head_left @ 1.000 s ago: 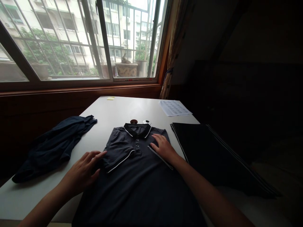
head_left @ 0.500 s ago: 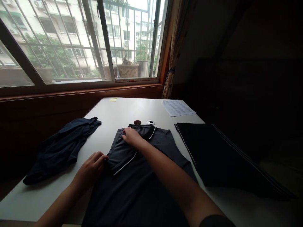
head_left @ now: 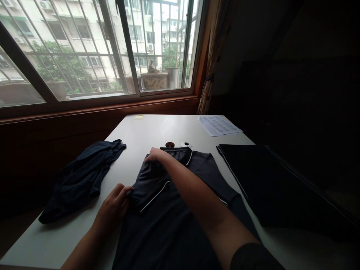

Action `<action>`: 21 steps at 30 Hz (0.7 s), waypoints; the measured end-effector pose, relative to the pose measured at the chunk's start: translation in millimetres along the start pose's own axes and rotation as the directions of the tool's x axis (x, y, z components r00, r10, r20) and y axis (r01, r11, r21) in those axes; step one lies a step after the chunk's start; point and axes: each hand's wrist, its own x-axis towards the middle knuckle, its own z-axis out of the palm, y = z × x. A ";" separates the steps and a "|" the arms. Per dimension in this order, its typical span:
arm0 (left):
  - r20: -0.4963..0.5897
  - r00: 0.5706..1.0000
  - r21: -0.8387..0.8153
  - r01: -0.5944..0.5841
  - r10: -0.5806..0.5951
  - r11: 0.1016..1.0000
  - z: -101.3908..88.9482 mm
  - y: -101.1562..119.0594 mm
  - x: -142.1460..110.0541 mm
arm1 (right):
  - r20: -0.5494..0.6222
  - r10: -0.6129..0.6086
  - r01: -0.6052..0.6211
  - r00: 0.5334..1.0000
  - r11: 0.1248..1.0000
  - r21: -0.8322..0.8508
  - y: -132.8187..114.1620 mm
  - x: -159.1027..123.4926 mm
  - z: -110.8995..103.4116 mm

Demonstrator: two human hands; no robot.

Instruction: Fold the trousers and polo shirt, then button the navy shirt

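A dark polo shirt (head_left: 168,228) with white-edged collar and sleeves lies face up on the white table (head_left: 157,129), collar toward the window. The left sleeve is laid inward across the chest. At the shirt's left edge my left hand (head_left: 115,202) is closed, with cloth pinched between thumb and fingers. My right hand (head_left: 154,154) reaches across the shirt to its left shoulder, fingers closed on the fabric there. My right forearm covers part of the collar and the button placket.
A crumpled navy garment (head_left: 84,176) lies on the left. Dark folded cloth with white stripes (head_left: 258,180) lies on the right. Printed papers (head_left: 218,125), a yellow note (head_left: 138,117), a brown disc (head_left: 170,144) and a white round object (head_left: 186,144) are farther back.
My right hand has crossed from the shirt's right sleeve to its left shoulder and closed there. My left hand has gone from spread fingers to a pinch on the edge. The right sleeve has shifted outward.
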 end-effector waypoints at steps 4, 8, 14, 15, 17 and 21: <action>0.004 1.000 -0.032 -0.018 0.018 0.999 -0.3 -2.5 -0.7 | 0.017 -0.098 0.097 0.995 0.994 0.054 0.8 3.9 1.3; 0.009 0.999 -0.052 -0.038 0.039 0.998 1.2 -9.2 -2.2 | -0.029 -0.146 0.149 0.989 0.983 0.108 4.2 7.1 9.9; 0.006 0.999 -0.096 -0.045 0.045 0.994 0.4 -20.7 -6.0 | -0.135 -0.132 0.153 0.982 0.975 0.163 6.1 13.1 29.6; 0.016 0.999 -0.106 -0.044 0.046 0.993 0.2 -21.7 -6.2 | -0.148 -0.127 0.151 0.981 0.975 0.165 6.0 12.9 31.8; 0.054 0.997 -0.131 -0.043 0.050 0.990 -0.8 -22.6 -6.1 | -0.167 -0.122 0.149 0.978 0.976 0.161 5.4 11.2 34.3; 0.144 0.989 -0.170 -0.006 0.031 0.985 -4.7 -22.1 -4.1 | -0.162 -0.135 0.158 0.977 0.978 0.134 3.9 2.6 32.3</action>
